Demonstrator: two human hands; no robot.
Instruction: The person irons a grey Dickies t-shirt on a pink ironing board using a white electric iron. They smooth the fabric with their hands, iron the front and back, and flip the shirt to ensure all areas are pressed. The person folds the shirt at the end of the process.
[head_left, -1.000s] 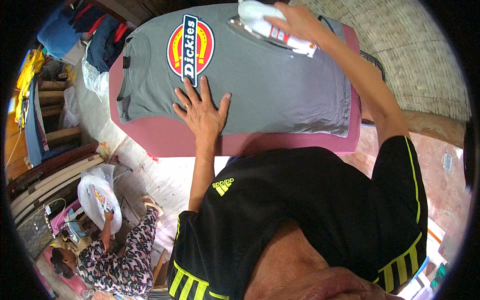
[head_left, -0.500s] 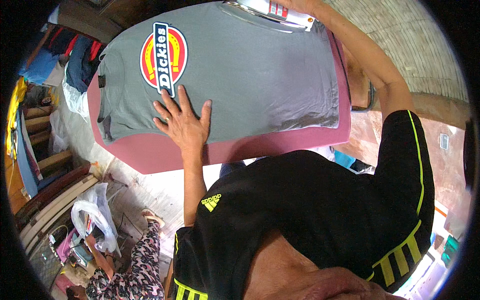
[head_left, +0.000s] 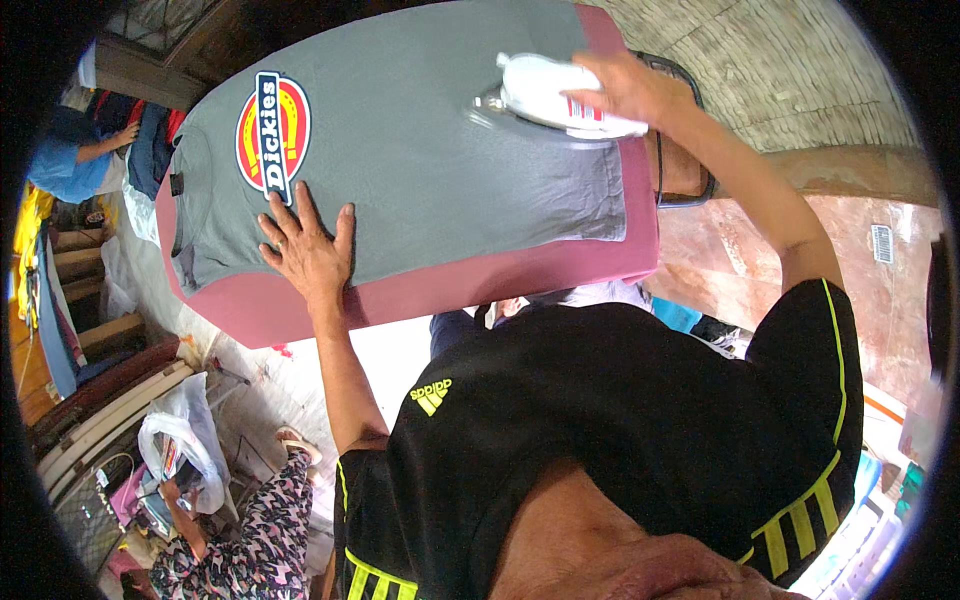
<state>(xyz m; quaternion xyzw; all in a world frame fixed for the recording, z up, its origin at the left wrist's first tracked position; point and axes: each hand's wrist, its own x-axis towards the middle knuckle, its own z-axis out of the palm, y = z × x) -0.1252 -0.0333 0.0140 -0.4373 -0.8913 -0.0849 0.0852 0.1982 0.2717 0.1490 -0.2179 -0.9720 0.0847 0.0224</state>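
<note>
A grey T-shirt (head_left: 420,130) with a red and yellow printed emblem (head_left: 272,135) lies spread over a maroon-covered ironing board (head_left: 450,300). My left hand (head_left: 310,255) rests flat on the shirt just below the emblem, fingers spread. In my right hand (head_left: 640,90) is a white clothes iron (head_left: 550,90), gripped by its handle near the shirt's hem end. The iron's front is blurred by motion and points left; whether its soleplate touches the cloth I cannot tell.
A black metal frame (head_left: 690,195) sticks out at the board's right end. Dark folded clothes (head_left: 150,150) and a person in blue (head_left: 70,155) are at the far left. Another person in patterned clothes (head_left: 270,530) is at the lower left, beside a white plastic bag (head_left: 190,440).
My right hand has brought the iron from the shirt's far edge nearer to me. My left hand stays flat on the cloth. An arm in blue has appeared at the far left.
</note>
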